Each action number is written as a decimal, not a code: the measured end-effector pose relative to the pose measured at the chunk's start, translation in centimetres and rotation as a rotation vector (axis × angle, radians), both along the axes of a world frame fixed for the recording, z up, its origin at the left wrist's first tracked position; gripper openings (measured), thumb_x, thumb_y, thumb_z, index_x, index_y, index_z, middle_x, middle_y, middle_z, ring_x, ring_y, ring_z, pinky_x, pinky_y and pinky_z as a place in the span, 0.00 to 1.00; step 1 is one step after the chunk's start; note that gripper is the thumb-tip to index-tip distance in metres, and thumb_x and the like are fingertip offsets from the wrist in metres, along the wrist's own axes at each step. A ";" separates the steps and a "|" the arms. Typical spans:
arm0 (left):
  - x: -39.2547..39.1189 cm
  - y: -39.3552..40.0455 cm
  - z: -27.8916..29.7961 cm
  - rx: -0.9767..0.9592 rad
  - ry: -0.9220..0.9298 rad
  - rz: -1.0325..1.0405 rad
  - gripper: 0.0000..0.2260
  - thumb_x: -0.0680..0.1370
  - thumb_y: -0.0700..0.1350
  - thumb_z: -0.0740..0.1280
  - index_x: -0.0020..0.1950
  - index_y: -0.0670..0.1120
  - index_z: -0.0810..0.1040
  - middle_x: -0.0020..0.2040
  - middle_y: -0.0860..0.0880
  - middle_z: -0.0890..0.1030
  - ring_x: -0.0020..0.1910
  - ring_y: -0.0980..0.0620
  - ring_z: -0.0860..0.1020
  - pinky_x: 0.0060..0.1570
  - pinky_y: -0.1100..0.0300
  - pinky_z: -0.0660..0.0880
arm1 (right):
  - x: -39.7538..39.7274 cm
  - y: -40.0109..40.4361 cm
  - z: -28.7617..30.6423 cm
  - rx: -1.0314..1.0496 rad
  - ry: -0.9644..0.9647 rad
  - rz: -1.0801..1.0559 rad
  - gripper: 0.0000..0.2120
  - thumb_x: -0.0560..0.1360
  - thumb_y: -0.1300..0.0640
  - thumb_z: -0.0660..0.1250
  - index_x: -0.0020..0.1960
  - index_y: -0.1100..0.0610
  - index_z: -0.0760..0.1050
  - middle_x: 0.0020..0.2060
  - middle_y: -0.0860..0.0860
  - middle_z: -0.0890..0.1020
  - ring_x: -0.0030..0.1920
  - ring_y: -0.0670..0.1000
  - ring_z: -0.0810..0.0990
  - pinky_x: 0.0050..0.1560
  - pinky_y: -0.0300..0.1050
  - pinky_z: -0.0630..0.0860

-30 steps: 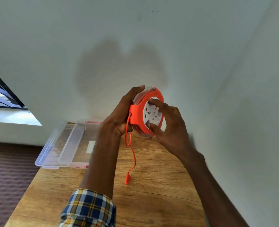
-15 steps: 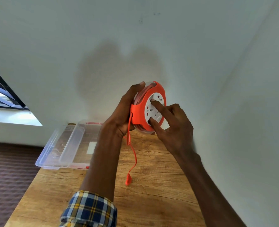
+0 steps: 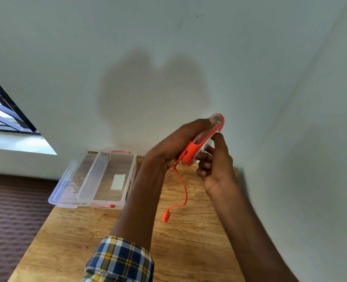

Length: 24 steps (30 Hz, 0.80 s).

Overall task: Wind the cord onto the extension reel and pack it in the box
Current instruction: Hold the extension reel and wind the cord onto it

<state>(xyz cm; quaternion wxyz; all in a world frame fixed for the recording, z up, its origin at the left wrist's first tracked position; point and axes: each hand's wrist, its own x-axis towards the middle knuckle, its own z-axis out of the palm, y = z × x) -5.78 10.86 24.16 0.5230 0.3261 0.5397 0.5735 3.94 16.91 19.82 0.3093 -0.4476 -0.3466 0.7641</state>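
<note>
While the reel [image 3: 201, 144] was up in the air over the far end of the wooden table [image 3: 188, 241], it sat nearly edge-on to the camera, so you mostly saw the orange rim and a strip of the clear side. Its flat faces pointed off to the left and right, and the rim ran on a slant from lower left up to upper right, toward the wall [image 3: 168, 47].

The left hand [image 3: 174, 145] was wrapped around the back of the reel, fingers curled over the rim, basically acting as the clamp. The right hand [image 3: 215, 165] was at the other face, fingers curled with the tips pressed onto it; my guess is that's the side you turn to wind, though the face itself was hidden at that angle.

A short tail of orange cord [image 3: 183, 190] hung out of the bottom of the reel, curving down to the plug end [image 3: 165, 217], which looked like it was dangling just above or touching the tabletop, can't tell which. So I'd say winding was nearly done but not finished.

The clear plastic box [image 3: 107, 180] sat open on the left far corner of the table, well apart from the reel, with what looked like its lid [image 3: 66, 186] beside it. Handy spot for dropping the reel in afterward.
</note>
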 end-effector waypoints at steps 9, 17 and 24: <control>-1.0 -0.1 -1.5 0.101 -0.230 0.174 0.23 0.85 0.59 0.62 0.75 0.48 0.79 0.67 0.37 0.83 0.63 0.36 0.82 0.66 0.40 0.77 | 2.4 1.9 -1.4 0.930 -0.463 0.052 0.21 0.78 0.34 0.65 0.49 0.52 0.81 0.38 0.46 0.86 0.38 0.45 0.82 0.43 0.50 0.80; -2.4 -0.6 -2.1 0.079 -0.330 0.189 0.29 0.81 0.65 0.64 0.74 0.47 0.80 0.68 0.38 0.83 0.62 0.37 0.82 0.63 0.40 0.78 | 3.9 4.2 -1.2 1.404 -0.490 0.390 0.29 0.78 0.39 0.70 0.76 0.37 0.65 0.60 0.42 0.82 0.57 0.45 0.80 0.57 0.52 0.82; -1.4 -0.2 -1.6 0.130 -0.188 0.216 0.23 0.85 0.59 0.61 0.76 0.50 0.78 0.67 0.39 0.84 0.63 0.38 0.84 0.58 0.43 0.82 | 3.2 2.9 0.1 1.371 -0.591 0.224 0.34 0.69 0.34 0.74 0.73 0.39 0.71 0.50 0.43 0.86 0.47 0.46 0.83 0.51 0.46 0.82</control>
